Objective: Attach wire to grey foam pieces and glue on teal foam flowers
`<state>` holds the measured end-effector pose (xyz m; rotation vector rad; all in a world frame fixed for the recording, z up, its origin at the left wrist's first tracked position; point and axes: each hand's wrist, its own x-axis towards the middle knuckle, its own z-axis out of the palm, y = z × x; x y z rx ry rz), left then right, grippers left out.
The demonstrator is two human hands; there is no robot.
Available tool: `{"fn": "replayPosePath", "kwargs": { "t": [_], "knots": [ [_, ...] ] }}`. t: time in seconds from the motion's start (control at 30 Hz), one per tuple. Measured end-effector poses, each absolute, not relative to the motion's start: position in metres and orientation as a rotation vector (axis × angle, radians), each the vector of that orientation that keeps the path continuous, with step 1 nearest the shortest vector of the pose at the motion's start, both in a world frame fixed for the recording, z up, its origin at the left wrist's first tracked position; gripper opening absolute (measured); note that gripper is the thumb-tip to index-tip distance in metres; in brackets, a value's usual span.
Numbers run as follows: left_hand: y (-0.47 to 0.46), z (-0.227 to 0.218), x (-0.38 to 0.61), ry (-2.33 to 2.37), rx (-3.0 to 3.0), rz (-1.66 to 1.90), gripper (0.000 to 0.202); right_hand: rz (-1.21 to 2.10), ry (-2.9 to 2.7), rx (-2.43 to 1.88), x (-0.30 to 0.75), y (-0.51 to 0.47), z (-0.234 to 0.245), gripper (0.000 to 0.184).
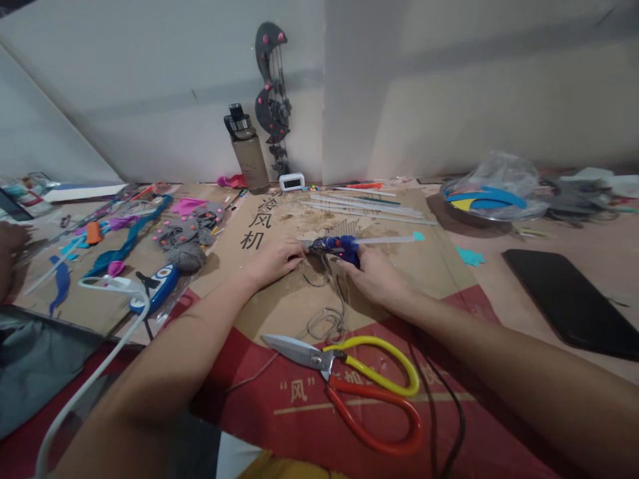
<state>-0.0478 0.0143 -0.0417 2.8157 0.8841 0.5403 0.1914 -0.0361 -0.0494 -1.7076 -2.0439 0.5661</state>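
Observation:
My right hand [375,271] is closed around a small blue glue gun [339,247] lying low over the cardboard sheet [279,293]. My left hand [273,258] has its fingers pressed down on a thin white stick [384,239] right at the gun's nozzle. The stick runs off to the right and ends in a small teal piece [418,236]. A grey yarn or wire tangle [327,313] trails from under the gun toward me. Big scissors [349,379] with one yellow and one red handle lie closed in front of my arms.
A water bottle [248,150], a grey ornament [272,100] on the wall and a small white clock [292,181] stand at the back. More white sticks [364,205] lie behind the gun. Felt scraps [184,233] at left, a bowl [492,199] and black phone [569,299] at right. Someone's hand [10,256] shows at far left.

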Motion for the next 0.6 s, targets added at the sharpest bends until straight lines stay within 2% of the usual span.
{"fn": "replayPosePath", "kwargs": {
  "t": [0.6],
  "knots": [
    [0.0144,-0.0431,-0.0480,0.928,2.803,0.549,0.015,0.571,-1.985,-1.728,0.1900,-0.0370,-0.0479,0.039]
  ]
}}
